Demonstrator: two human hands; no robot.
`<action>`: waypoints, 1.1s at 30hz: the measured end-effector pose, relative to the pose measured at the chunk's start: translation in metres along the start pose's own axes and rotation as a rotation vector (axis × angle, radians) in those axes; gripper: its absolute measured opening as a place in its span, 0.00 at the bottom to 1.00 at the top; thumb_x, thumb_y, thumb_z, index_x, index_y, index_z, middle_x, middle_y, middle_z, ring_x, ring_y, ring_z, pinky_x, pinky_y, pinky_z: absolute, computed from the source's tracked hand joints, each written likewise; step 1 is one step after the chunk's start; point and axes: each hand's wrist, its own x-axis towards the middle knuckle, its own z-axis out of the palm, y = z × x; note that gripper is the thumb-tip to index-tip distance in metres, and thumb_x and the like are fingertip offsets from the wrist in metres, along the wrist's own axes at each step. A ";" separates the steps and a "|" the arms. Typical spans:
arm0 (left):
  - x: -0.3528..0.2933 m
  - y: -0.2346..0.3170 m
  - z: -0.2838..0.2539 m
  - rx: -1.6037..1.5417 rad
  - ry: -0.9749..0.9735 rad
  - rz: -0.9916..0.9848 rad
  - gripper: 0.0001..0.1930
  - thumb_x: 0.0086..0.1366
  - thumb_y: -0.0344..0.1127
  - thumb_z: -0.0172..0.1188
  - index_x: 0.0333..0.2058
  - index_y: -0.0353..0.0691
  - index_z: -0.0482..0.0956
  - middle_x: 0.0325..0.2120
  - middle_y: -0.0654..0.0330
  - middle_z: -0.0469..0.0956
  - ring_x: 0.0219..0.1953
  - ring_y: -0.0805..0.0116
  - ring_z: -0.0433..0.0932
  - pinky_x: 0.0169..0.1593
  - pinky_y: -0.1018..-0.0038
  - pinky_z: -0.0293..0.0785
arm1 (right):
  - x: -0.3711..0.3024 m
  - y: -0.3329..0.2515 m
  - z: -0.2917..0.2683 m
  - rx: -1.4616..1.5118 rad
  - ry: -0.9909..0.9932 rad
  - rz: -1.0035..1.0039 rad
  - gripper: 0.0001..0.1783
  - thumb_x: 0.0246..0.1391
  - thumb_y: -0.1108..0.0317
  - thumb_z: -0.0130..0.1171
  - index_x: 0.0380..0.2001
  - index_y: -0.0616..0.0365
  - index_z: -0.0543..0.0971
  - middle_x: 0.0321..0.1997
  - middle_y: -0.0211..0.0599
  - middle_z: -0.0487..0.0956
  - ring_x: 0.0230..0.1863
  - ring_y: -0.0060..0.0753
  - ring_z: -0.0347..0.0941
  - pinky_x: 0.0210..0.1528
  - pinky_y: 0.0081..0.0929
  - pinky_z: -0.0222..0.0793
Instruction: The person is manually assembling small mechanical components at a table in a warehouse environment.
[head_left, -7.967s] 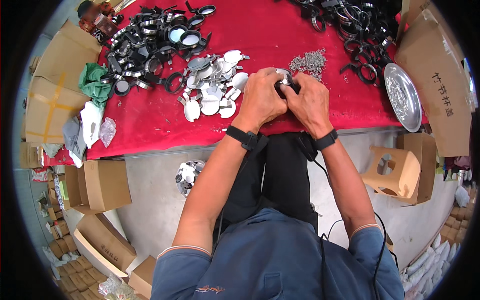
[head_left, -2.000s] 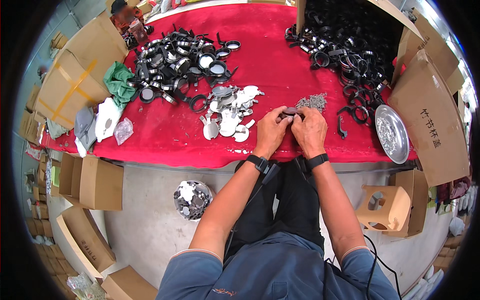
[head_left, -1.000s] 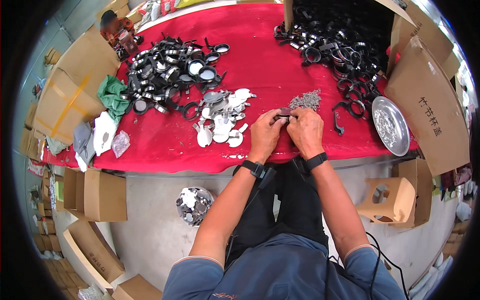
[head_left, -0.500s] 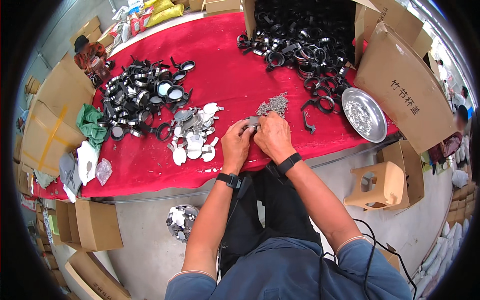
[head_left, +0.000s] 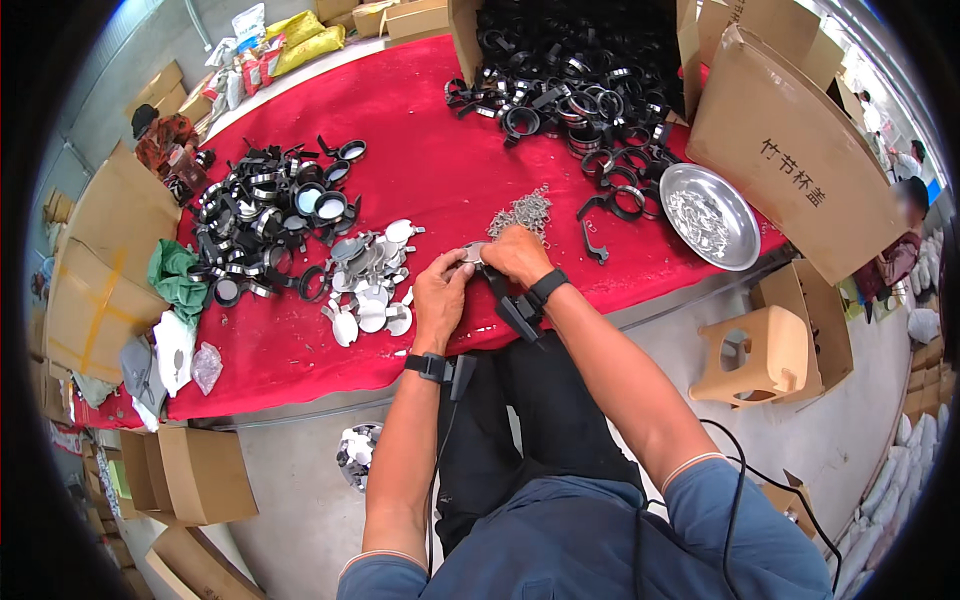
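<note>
Grey disc-shaped piece (head_left: pixel 471 255) sits between the left hand (head_left: pixel 438 302), which pinches its rim narrowly with thumb and fingers, and the right hand (head_left: pixel 520 256), whose fingers bunch close by its right side; I cannot tell what those hold. It is over the near part of the red cloth (head_left: pixel 290 360), right of the heaped silver tabbed discs (head_left: pixel 371 282) and nearer than the small wire bits (head_left: pixel 525 212). I'd judge a steady left pinch and light right fingertips suit such small work best.
</note>
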 end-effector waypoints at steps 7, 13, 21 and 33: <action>-0.005 0.017 -0.022 0.229 -0.090 0.024 0.19 0.75 0.34 0.68 0.61 0.37 0.86 0.46 0.51 0.90 0.40 0.67 0.89 0.51 0.69 0.84 | -0.016 -0.003 0.019 0.406 0.006 0.071 0.19 0.50 0.57 0.67 0.20 0.64 0.88 0.17 0.49 0.83 0.21 0.46 0.85 0.32 0.43 0.81; -0.021 0.046 -0.016 0.544 -0.194 0.458 0.34 0.65 0.37 0.73 0.68 0.35 0.78 0.71 0.42 0.74 0.77 0.39 0.67 0.78 0.51 0.64 | -0.015 -0.004 0.013 0.317 0.042 0.066 0.21 0.51 0.53 0.70 0.23 0.64 0.89 0.21 0.52 0.86 0.26 0.49 0.87 0.39 0.45 0.84; -0.019 0.044 -0.012 0.550 -0.206 0.395 0.35 0.60 0.37 0.77 0.65 0.36 0.79 0.67 0.44 0.79 0.75 0.40 0.71 0.77 0.53 0.67 | -0.037 0.069 -0.011 0.254 0.276 -0.091 0.12 0.67 0.64 0.62 0.41 0.61 0.88 0.37 0.58 0.89 0.41 0.59 0.88 0.47 0.53 0.83; -0.019 0.050 -0.014 0.532 -0.204 0.325 0.34 0.60 0.37 0.78 0.66 0.39 0.81 0.68 0.45 0.79 0.76 0.43 0.70 0.78 0.56 0.67 | 0.005 0.164 -0.123 -0.118 0.700 -0.350 0.15 0.60 0.75 0.64 0.50 0.59 0.89 0.49 0.55 0.88 0.51 0.63 0.85 0.58 0.52 0.80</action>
